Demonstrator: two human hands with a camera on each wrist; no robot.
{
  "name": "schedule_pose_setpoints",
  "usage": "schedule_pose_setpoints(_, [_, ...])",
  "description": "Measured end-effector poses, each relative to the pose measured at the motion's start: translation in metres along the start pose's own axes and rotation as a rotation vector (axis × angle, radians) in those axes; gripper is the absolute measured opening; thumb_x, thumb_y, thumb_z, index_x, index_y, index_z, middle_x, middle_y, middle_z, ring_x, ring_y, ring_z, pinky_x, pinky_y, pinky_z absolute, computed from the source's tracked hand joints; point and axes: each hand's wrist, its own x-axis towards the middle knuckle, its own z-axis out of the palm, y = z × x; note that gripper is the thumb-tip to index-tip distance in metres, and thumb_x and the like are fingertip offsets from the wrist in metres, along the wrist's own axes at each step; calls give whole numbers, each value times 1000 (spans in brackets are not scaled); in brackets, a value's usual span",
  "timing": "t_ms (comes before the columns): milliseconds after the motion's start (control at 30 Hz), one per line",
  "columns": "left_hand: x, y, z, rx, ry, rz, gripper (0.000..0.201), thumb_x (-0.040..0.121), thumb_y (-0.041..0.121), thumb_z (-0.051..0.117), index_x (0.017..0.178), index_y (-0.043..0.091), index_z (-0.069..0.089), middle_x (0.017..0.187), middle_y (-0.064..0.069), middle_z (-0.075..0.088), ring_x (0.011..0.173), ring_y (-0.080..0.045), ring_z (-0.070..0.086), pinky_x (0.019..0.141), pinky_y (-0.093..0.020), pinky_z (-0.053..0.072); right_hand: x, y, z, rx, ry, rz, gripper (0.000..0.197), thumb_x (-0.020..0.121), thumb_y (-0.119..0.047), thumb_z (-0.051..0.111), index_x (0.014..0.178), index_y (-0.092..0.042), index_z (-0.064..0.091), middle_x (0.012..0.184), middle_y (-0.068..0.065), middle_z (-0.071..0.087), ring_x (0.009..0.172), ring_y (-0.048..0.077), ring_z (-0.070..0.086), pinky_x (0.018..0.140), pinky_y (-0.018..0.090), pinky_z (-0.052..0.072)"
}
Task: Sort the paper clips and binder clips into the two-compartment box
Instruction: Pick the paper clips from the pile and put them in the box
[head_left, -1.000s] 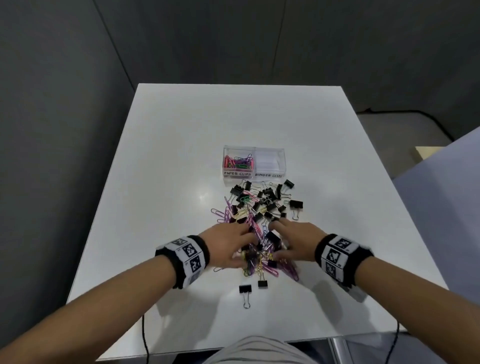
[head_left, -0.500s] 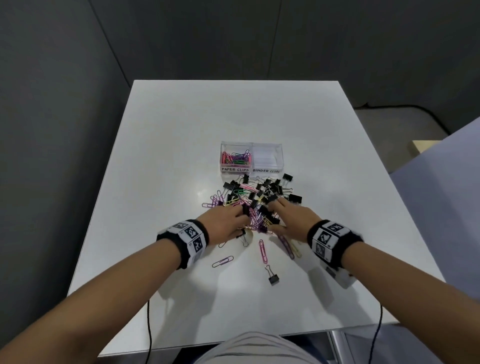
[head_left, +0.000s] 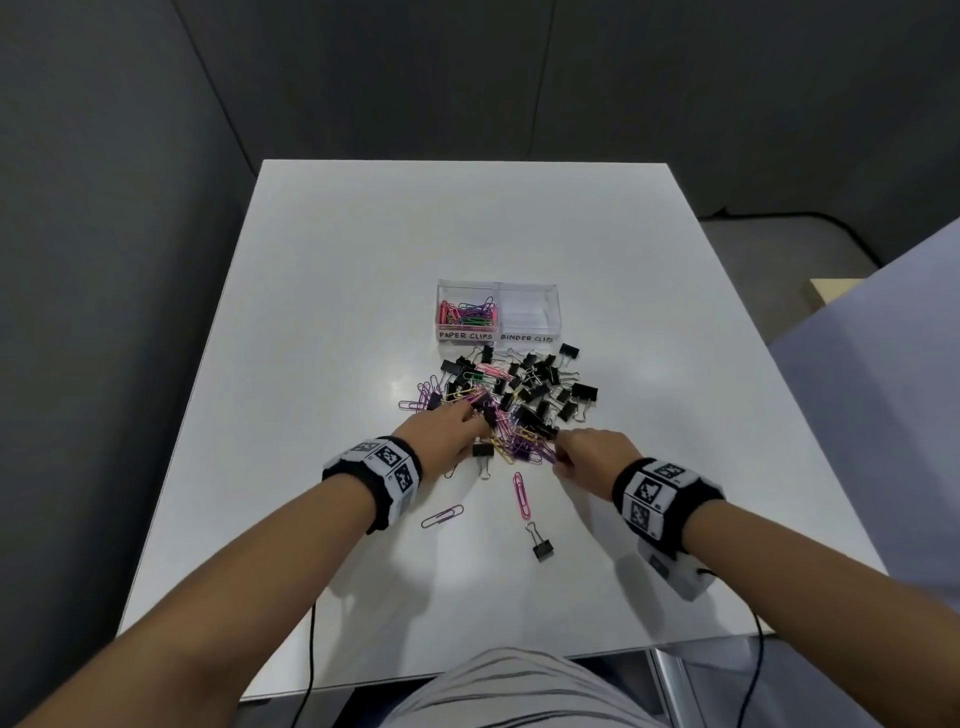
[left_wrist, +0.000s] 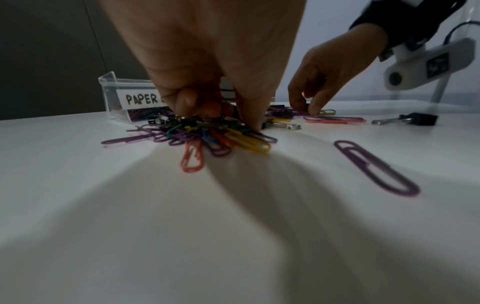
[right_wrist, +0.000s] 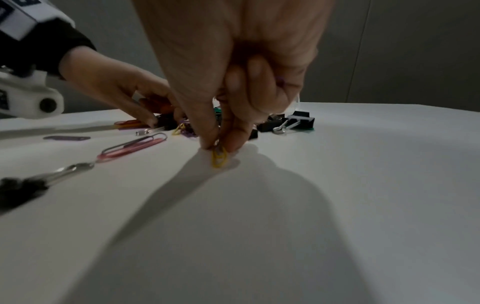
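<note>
The clear two-compartment box (head_left: 497, 336) stands past a mixed pile of coloured paper clips and black binder clips (head_left: 519, 395). Its left compartment (head_left: 467, 317), labelled PAPER CLIPS, holds several paper clips. The right one (head_left: 530, 314), labelled BINDER CLIPS, looks empty. My left hand (head_left: 475, 423) sits on the pile's near left side, its curled fingers and thumb closing on a bunch of paper clips (left_wrist: 221, 139). At the pile's near right corner my right hand (head_left: 558, 452) pinches a yellow paper clip (right_wrist: 219, 157) against the table between thumb and forefinger.
Nearer to me lie a loose purple paper clip (head_left: 441, 516), a pink paper clip (head_left: 521, 493) and a black binder clip (head_left: 540, 544). Another binder clip (head_left: 483, 453) lies by my left hand. The white table (head_left: 337, 312) ends at edges on both sides.
Both hands pushed the pile away from me toward the box, leaving a few clips behind. The right hand has since drawn back to the pile's near edge and pinched a yellow clip.
</note>
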Motion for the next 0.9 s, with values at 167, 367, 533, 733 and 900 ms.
schedule_pose_setpoints(167, [1,1,4,-46,62,-85,32,96,13,41,128,12,44,123,-10,50,99,-27,56,79,-35,49,12,-7,-9,47,-34,1,17,90,-15,43,101,-8,54,98,10,62,78,22,50,68,31,44])
schedule_pose_setpoints(367, [-18,-2,-7,-63,28,-93,32,90,40,52,112,17,50,113,-2,56,95,-20,57,71,-28,42,12,-2,-21,216,47,44,9,91,-23,44,87,-17,38,70,-3,47,69,20,48,57,25,37])
schedule_pose_setpoints(533, [-38,6,2,42,-198,-83,41,84,48,56,106,14,56,111,-1,59,100,-23,58,73,-28,39,4,1,-28,322,89,47,11,92,-18,42,103,-15,41,64,-3,46,55,15,42,49,24,31])
schedule_pose_setpoints(733, [-47,10,15,-93,-177,-141,23,93,29,49,103,11,58,115,-3,56,106,-21,55,80,-32,45,-2,-2,-26,468,11,-14,23,97,-13,33,114,-11,48,76,0,53,62,14,48,59,25,38])
schedule_pose_setpoints(900, [-47,8,17,-160,-137,-140,10,96,23,40,91,16,47,98,-7,56,88,-25,54,69,-29,39,1,3,-16,576,60,47,16,96,-8,33,94,-10,49,92,5,52,85,19,48,75,27,36])
